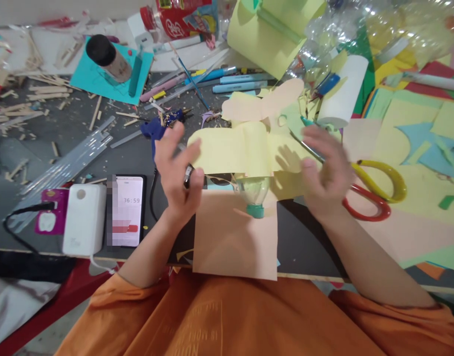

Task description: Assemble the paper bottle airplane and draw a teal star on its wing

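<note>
In the middle stands a clear plastic bottle (253,190) with a green cap (255,211) toward me. Yellow paper (223,151) wraps around it and sticks out to both sides like wings. My left hand (178,170) is beside the left end of this paper, fingers spread, with nothing gripped that I can see. On the other side my right hand (327,168) is raised with curved, parted fingers, slightly blurred, and its shadow falls on the yellow paper. Scissors (379,180) with yellow and red handles lie partly behind the right hand. A pink paper sheet (234,237) lies under the bottle cap.
A blue glue gun (156,131), glue sticks (67,165), a phone (132,210) and a white power bank (84,217) lie to the left. Pens (245,83), a white roll (343,91) and a black-capped jar (108,57) are farther back. Coloured paper (383,232) covers the right.
</note>
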A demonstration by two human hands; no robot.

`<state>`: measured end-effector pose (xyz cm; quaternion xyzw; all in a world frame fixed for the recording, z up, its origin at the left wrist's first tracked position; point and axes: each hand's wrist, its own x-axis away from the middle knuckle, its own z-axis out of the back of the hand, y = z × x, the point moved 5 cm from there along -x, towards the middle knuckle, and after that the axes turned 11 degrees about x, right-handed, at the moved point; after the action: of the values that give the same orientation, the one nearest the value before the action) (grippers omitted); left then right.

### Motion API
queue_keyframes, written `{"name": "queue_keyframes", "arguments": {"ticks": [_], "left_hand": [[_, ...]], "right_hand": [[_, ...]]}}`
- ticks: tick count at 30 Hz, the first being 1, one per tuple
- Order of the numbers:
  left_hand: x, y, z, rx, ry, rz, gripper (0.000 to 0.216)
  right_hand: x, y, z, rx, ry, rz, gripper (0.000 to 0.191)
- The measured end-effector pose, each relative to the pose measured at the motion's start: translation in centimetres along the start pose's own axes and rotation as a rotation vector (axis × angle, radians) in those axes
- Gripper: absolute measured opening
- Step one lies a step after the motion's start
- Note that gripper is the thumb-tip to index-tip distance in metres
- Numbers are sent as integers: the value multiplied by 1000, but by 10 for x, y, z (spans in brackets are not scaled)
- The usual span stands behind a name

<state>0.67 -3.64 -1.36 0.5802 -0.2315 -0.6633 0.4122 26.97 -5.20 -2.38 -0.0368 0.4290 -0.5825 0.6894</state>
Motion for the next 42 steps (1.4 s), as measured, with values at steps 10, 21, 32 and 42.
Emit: {"name": "queue_keyframes", "arguments": {"ticks": [10,21,32,42], "left_hand": [[10,1,-26,-369,-370,-252,32],[11,-9,-31,-178,-410,-129,30],[11,-38,-29,19,-323,102,40],[8,-35,-30,-32,-510,97,52]], "right_hand": [[22,-10,-40,-103,-405,146,54],[28,-1,-45,-166,-410,-7,63],[20,3,-49,-315,-418,-31,54],[14,8,-54,-516,-577,-138,62]]}}
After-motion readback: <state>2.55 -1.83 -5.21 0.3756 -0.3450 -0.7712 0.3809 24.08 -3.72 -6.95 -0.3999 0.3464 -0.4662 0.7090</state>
